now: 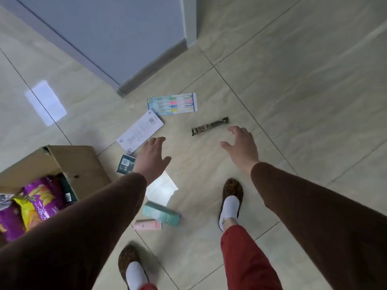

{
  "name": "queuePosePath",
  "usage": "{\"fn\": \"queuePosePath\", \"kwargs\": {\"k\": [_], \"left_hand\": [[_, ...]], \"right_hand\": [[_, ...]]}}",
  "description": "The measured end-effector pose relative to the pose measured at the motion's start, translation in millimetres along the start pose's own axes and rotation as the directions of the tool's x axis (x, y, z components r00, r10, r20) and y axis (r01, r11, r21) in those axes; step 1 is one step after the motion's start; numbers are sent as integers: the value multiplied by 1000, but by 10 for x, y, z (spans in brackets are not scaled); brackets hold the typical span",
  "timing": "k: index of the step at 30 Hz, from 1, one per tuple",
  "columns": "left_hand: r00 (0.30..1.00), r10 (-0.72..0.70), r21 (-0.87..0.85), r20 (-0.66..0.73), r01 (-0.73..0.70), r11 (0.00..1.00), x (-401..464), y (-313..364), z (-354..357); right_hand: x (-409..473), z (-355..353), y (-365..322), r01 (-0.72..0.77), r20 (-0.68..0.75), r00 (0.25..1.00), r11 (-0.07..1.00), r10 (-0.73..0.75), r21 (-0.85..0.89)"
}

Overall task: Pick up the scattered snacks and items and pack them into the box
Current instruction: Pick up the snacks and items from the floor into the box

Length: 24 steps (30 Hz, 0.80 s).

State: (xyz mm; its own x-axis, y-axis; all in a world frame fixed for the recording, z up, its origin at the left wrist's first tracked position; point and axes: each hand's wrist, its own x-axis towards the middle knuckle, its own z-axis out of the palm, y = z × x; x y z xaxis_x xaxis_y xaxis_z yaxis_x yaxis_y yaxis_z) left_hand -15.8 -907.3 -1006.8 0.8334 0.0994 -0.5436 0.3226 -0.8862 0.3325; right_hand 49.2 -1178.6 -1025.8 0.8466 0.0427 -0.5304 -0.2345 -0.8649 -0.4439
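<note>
Down on the floor the loose items lie spread in front of you. A dark snack bar lies farthest right, just beyond your right hand, which hovers above the tiles with fingers spread and relaxed, holding nothing. A toothbrush pack lies flat near the corner of the grey wall, and a white card lies just beside it, one corner close to the pack's lower edge. Your left hand hangs over the near end of that card, fingers loose and apart, gripping nothing. A dark green packet sits partly hidden behind that hand, just right of the box. Nearer your feet, a teal box and a pink tube lie touching, partly covered by your left sleeve.

The cardboard box stands open at your left, its flap raised. Inside it you can see purple bags with a yellow one among them, and a dark pack against the wall; the print is too blurred to read.

Both sleeves are brown. Your leopard slippers, white socks and red trousers show below, the right foot forward.
</note>
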Motion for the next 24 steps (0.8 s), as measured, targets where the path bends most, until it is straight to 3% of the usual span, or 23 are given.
{"fn": "queuePosePath", "kwargs": {"k": [7,19,24], "left_hand": [[996,-83,-20,-41,82,996,676,277,170],[989,-129,-29,-75,127,991,1639,-312,627],[990,-116,21,-81,118,993,2361,-586,800]], "right_hand": [[769,-153,280,131,70,990,986,-124,-103],[1764,786,151,306,225,942,910,-248,-280],[2158,1210,297,421,308,898,818,-314,-393]]}}
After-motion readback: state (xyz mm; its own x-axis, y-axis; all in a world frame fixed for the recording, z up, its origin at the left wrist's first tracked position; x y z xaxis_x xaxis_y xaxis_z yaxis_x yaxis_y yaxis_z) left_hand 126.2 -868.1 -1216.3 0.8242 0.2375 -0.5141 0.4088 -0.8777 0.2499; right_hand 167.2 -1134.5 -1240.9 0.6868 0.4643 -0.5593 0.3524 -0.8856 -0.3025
